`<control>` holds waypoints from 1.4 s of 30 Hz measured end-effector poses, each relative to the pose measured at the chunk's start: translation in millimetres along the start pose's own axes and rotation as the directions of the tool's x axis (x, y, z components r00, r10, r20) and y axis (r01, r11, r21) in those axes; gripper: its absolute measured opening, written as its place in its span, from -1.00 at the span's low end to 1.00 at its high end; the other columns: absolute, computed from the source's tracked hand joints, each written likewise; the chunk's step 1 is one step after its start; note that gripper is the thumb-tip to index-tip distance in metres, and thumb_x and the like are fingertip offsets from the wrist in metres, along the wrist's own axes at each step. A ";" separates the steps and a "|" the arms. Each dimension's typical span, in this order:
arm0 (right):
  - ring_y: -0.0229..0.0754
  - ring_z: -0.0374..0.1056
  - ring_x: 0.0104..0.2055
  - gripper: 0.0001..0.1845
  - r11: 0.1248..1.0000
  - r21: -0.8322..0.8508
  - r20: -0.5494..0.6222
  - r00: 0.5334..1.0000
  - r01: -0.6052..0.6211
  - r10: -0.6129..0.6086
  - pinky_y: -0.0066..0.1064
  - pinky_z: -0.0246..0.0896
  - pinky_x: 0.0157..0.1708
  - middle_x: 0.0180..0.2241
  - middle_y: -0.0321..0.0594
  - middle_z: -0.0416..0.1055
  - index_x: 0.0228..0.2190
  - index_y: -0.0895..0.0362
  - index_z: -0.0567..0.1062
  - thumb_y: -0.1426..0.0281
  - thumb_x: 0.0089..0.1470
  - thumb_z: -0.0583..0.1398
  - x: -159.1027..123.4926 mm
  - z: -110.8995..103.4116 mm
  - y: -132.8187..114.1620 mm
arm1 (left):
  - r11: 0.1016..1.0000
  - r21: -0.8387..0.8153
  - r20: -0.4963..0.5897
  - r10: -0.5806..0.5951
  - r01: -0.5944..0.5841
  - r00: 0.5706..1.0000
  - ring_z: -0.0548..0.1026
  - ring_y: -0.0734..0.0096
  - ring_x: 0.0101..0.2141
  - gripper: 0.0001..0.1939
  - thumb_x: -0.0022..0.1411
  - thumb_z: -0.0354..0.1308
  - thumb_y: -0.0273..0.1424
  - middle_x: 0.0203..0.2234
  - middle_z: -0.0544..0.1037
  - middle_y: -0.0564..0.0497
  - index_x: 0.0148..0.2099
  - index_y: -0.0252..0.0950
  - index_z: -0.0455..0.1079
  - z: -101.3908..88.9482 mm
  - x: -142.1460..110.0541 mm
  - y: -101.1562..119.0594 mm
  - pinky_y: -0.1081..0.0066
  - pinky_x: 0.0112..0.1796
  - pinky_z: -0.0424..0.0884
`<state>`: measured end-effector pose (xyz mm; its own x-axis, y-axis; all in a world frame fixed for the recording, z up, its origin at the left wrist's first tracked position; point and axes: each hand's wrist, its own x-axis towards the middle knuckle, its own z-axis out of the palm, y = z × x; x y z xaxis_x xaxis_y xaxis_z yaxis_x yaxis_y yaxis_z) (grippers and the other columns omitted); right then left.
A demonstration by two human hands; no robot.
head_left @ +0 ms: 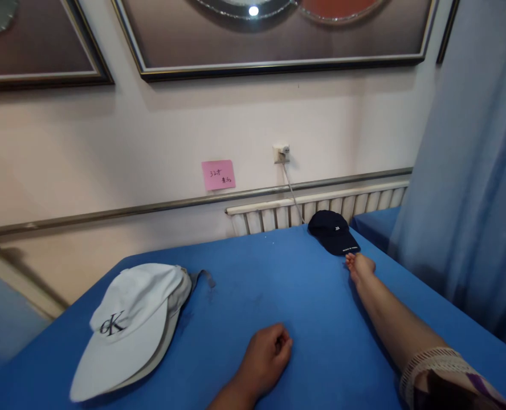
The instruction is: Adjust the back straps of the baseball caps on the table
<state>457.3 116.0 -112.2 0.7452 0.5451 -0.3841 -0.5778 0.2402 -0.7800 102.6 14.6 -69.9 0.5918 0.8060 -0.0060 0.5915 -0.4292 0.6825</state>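
Observation:
My left hand (pixel 268 356) rests low in the middle of the blue surface, its fingers curled into a loose fist with nothing visible in them. Farther forward on the right, my right hand (pixel 361 266) is beside the brim of a dark navy baseball cap (pixel 330 229). Its fingers are curled in; whether they touch the brim is hard to tell. The navy cap lies with its brim toward me and has small white marks. To the left lies a white baseball cap (pixel 129 313) with black CK letters, stacked over a greyish cap (pixel 176 304) whose strap sticks out.
The blue-covered table or bed (pixel 304 296) reaches toward a wall with a metal rail (pixel 167 205) and a white radiator (pixel 278 213). A cord hangs from a wall socket (pixel 281 154) near a pink note (pixel 218 175). A blue curtain (pixel 470 171) hangs at the right.

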 end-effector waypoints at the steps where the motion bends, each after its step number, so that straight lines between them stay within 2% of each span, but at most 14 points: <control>1: -0.16 0.42 -0.20 -0.76 1.000 -0.023 -0.026 1.000 -0.010 0.009 -0.29 0.38 -0.26 -0.14 -0.10 0.41 -0.09 0.21 0.39 0.38 0.21 0.13 -10.0 -4.4 2.3 | 1.000 0.007 0.004 0.009 -0.009 1.000 0.32 0.48 -0.48 -0.82 0.20 0.03 -0.33 -0.53 0.41 0.07 -0.40 -0.29 0.32 0.8 -0.5 0.0 0.48 -0.43 0.16; 5: -0.36 0.33 -0.54 -0.89 0.993 -0.114 -0.042 0.999 -0.031 0.026 -0.55 0.25 -0.55 -0.46 -0.32 0.35 -0.38 0.16 0.32 0.59 0.09 0.08 -57.6 -20.8 14.6 | 0.998 0.016 0.010 0.065 -0.065 0.998 0.34 0.48 -0.48 -0.84 0.20 0.03 -0.35 -0.52 0.44 0.07 -0.37 -0.30 0.35 6.1 -4.0 -0.1 0.49 -0.43 0.18; 9: -0.35 0.33 -0.60 -0.84 0.977 -0.206 0.075 0.994 -0.064 0.081 -0.56 0.22 -0.63 -0.53 -0.37 0.35 -0.45 0.14 0.30 0.57 -0.10 0.19 -116.6 -25.2 38.3 | 0.993 0.054 -0.023 0.107 -0.105 0.994 0.38 0.48 -0.47 -0.87 0.18 0.04 -0.39 -0.50 0.48 0.07 -0.33 -0.29 0.39 7.4 -8.1 -4.0 0.50 -0.41 0.22; 13: -0.28 0.40 -0.53 -0.85 0.956 -0.272 0.231 0.958 -0.107 0.172 -0.52 0.24 -0.63 -0.47 -0.28 0.41 -0.42 0.15 0.37 0.50 -0.14 0.22 -190.0 -13.6 78.7 | 0.990 0.114 -0.297 0.115 -0.084 0.948 0.43 0.43 -0.42 -0.85 0.22 0.02 -0.40 -0.42 0.52 0.03 -0.24 -0.27 0.41 -20.5 -14.9 -20.8 0.45 -0.33 0.31; 15: -0.24 0.42 -0.51 -0.81 0.946 -0.299 0.300 0.929 -0.124 0.217 -0.50 0.25 -0.64 -0.44 -0.24 0.43 -0.40 0.15 0.39 0.46 -0.16 0.26 -225.0 -4.9 101.0 | 0.992 0.122 -0.543 0.089 -0.027 0.835 0.46 0.37 -0.36 -0.82 0.23 0.01 -0.40 -0.34 0.53 -0.03 -0.15 -0.28 0.39 -50.9 -23.0 -35.8 0.39 -0.26 0.36; 17: -0.22 0.42 -0.48 -0.77 0.923 -0.376 0.406 0.882 -0.077 0.239 -0.49 0.23 -0.63 -0.41 -0.22 0.44 -0.35 0.13 0.40 0.42 -0.15 0.26 -252.0 2.9 120.3 | 0.986 0.158 -0.772 0.089 0.055 0.629 0.46 0.29 -0.26 -0.80 0.22 0.03 -0.42 -0.26 0.51 -0.09 -0.12 -0.29 0.37 -88.7 -35.6 -52.6 0.30 -0.16 0.37; 18: -0.23 0.40 -0.50 -0.78 0.898 -0.440 0.452 0.864 -0.003 0.224 -0.50 0.20 -0.65 -0.40 -0.21 0.44 -0.35 0.13 0.40 0.40 -0.14 0.25 -261.3 5.7 128.1 | 0.977 0.175 -0.862 0.094 0.119 0.498 0.45 0.23 -0.20 -0.79 0.21 0.04 -0.42 -0.23 0.50 -0.12 -0.10 -0.31 0.36 -108.2 -43.2 -60.5 0.25 -0.10 0.36; 20: -0.26 0.37 -0.53 -0.80 0.838 -0.513 0.552 0.819 0.185 0.157 -0.52 0.13 -0.66 -0.36 -0.19 0.46 -0.34 0.12 0.40 0.39 -0.11 0.21 -271.2 8.2 139.7 | 0.942 0.197 -0.948 0.112 0.272 0.299 0.39 0.14 -0.04 -0.76 0.20 0.06 -0.44 -0.14 0.47 -0.18 -0.06 -0.34 0.33 -143.3 -58.8 -74.1 0.16 0.03 0.26; 22: -0.29 0.35 -0.54 -0.83 0.782 -0.526 0.644 0.757 0.336 0.108 -0.52 0.11 -0.65 -0.33 -0.18 0.48 -0.34 0.11 0.41 0.37 -0.08 0.17 -271.9 6.8 146.4 | 0.895 0.162 -0.974 0.076 0.416 0.214 0.29 0.08 0.08 -0.70 0.20 0.10 -0.41 0.00 0.40 -0.22 0.00 -0.36 0.29 -168.1 -71.9 -84.7 0.11 0.10 0.16; 26: -0.31 0.31 -0.54 -0.83 0.741 -0.510 0.749 0.649 0.436 0.134 -0.52 0.10 -0.63 -0.35 -0.20 0.46 -0.37 0.11 0.42 0.32 -0.06 0.12 -264.8 1.1 149.7 | 0.851 0.078 -0.975 -0.044 0.519 0.219 0.31 -0.08 0.01 -0.59 0.14 0.21 -0.28 -0.03 0.41 -0.27 -0.01 -0.38 0.32 -185.1 -82.3 -101.8 -0.03 0.00 0.18; 31: -0.33 0.27 -0.55 -0.83 0.752 -0.506 0.777 0.601 0.422 0.185 -0.52 0.08 -0.62 -0.39 -0.24 0.43 -0.40 0.11 0.41 0.30 -0.10 0.15 -262.1 -0.1 147.6 | 0.871 0.072 -0.967 -0.058 0.486 0.247 0.37 0.06 -0.15 -0.85 0.19 0.14 -0.34 -0.27 0.48 -0.15 -0.29 -0.33 0.42 -183.5 -80.3 -114.6 0.05 -0.07 0.22; 35: -0.34 0.27 -0.55 -0.85 0.763 -0.496 0.799 0.562 0.414 0.214 -0.52 0.11 -0.59 -0.39 -0.25 0.44 -0.40 0.10 0.41 0.30 -0.08 0.17 -261.0 -1.3 146.7 | 0.909 0.098 -0.978 0.011 0.405 0.210 0.40 0.21 -0.25 -0.87 0.20 0.12 -0.36 -0.38 0.48 -0.06 -0.37 -0.30 0.38 -183.6 -79.6 -110.4 0.14 -0.05 0.24; 39: -0.30 0.28 -0.52 -0.82 0.757 -0.478 0.823 0.528 0.445 0.209 -0.46 0.19 -0.50 -0.46 -0.28 0.40 -0.42 0.09 0.41 0.25 -0.04 0.20 -263.2 -2.4 142.3 | 0.945 0.123 -0.986 0.082 0.303 0.142 0.42 0.26 -0.19 -0.85 0.25 0.09 -0.34 -0.32 0.50 -0.07 -0.33 -0.30 0.35 -178.3 -76.9 -92.4 0.25 -0.06 0.30; 42: -0.23 0.35 -0.37 -0.75 0.760 -0.443 0.854 0.482 0.475 0.197 -0.36 0.28 -0.34 -0.33 -0.21 0.45 -0.31 0.08 0.45 0.21 -0.02 0.23 -272.9 -4.0 133.9 | 0.989 0.079 -0.995 0.071 0.121 0.072 0.44 0.30 -0.16 -0.85 0.25 0.11 -0.30 -0.24 0.49 -0.08 -0.28 -0.30 0.35 -162.3 -71.4 -70.5 0.33 -0.13 0.36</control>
<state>178.0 -3.8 -113.9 -0.0383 0.9958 0.0831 0.0624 0.0854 -0.9944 -70.2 53.5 1.0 -0.4600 0.4331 0.7751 0.7003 -0.3597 0.6166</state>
